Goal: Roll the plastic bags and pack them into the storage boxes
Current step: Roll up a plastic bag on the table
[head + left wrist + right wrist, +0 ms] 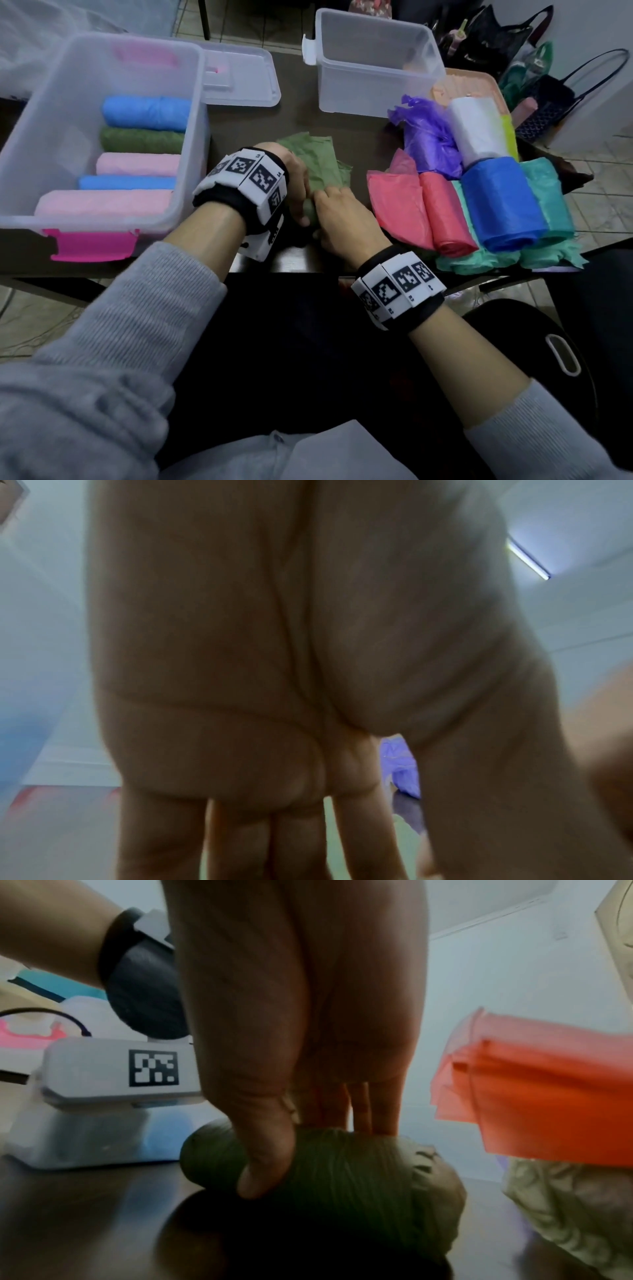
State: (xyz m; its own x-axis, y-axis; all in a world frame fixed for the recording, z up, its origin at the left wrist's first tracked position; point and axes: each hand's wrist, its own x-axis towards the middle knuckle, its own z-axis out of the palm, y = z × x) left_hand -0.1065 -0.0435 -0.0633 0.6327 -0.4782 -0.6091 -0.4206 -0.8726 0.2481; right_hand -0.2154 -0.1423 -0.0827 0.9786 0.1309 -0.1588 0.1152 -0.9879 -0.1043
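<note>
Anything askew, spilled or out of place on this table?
Mostly orderly. The purple bag lies crumpled and unrolled among the neat rolls on the right, and the teal bags overhang the table edge. Both hands are on the green bag, mid-roll.

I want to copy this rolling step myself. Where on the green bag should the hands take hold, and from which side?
Grip the rolled end of the green bag, the thick cylinder nearest the person, from above. The right hand wraps it so: thumb on the near side, fingers over the top. The left hand lies beside it on the same roll. The flat unrolled tail lies farther away, so rolling probably goes forward.
</note>
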